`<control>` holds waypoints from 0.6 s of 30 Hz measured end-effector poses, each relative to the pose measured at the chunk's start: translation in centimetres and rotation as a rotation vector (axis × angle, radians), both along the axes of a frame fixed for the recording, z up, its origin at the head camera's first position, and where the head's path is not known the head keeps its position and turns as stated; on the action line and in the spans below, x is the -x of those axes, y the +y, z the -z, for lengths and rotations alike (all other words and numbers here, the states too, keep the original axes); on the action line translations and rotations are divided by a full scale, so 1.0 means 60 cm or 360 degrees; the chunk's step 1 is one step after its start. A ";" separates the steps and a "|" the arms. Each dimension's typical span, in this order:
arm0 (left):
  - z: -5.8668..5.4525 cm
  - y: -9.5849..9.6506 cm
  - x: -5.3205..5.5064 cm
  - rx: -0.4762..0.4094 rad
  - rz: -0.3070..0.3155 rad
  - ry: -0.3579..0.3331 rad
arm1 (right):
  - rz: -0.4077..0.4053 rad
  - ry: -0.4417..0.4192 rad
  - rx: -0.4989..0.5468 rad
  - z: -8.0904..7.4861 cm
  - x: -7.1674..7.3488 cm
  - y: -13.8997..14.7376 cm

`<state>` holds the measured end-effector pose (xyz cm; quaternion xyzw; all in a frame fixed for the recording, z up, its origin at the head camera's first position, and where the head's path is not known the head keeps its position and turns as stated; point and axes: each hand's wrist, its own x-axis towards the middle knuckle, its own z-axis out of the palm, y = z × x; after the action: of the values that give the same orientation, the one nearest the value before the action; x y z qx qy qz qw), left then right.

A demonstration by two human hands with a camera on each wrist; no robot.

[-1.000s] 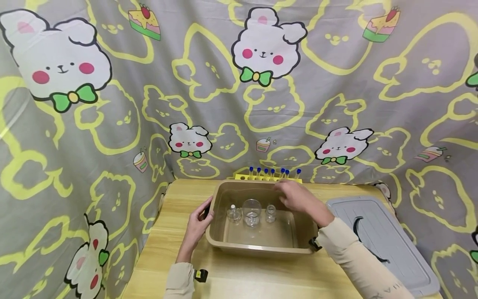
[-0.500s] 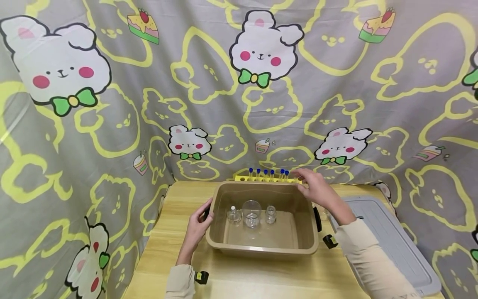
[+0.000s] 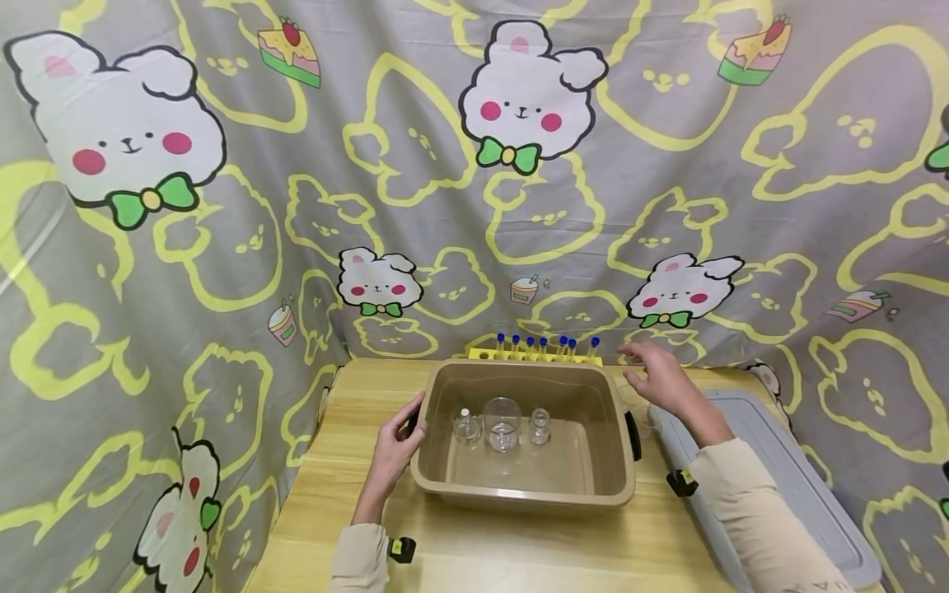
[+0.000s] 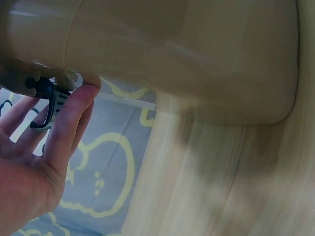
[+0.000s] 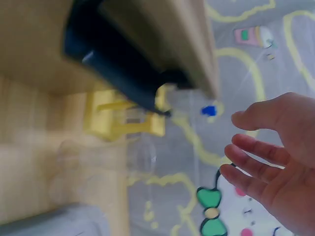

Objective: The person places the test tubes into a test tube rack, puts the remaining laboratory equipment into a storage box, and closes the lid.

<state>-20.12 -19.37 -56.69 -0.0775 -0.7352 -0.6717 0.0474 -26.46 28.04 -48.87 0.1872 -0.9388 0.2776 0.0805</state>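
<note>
A tan plastic bin stands on the table with three clear vessels inside. These are a round one with a white top, a wide-mouthed one and a small jar. My left hand rests against the bin's left side, thumb and fingers either side of its black latch. Beyond the bin's right end my right hand hovers with fingers spread and nothing in it. Near it, faint clear glassware stands on the table beside the bin.
A yellow rack holding several blue-capped tubes stands behind the bin. To the right lies a grey lid, partly under my right forearm. A patterned curtain encloses the table's back and sides.
My right hand has moved from over the bin's back right part out past its right end. The left hand has stayed at the bin's left side.
</note>
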 end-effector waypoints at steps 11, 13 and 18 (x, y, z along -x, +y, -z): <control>0.005 -0.001 -0.003 -0.0001 0.0002 -0.0012 | -0.0033 -0.0181 0.0019 0.074 -0.001 0.028; 0.004 -0.002 -0.003 0.0001 0.0001 -0.0013 | -0.0025 -0.0189 0.0018 0.082 -0.002 0.031; 0.002 -0.003 -0.002 -0.0007 0.0008 -0.0008 | 0.0009 -0.0210 -0.0005 0.095 -0.005 0.034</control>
<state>-20.02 -19.52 -56.81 -0.0775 -0.7336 -0.6737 0.0440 -26.14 30.11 -54.56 0.1659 -0.9431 0.2876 0.0188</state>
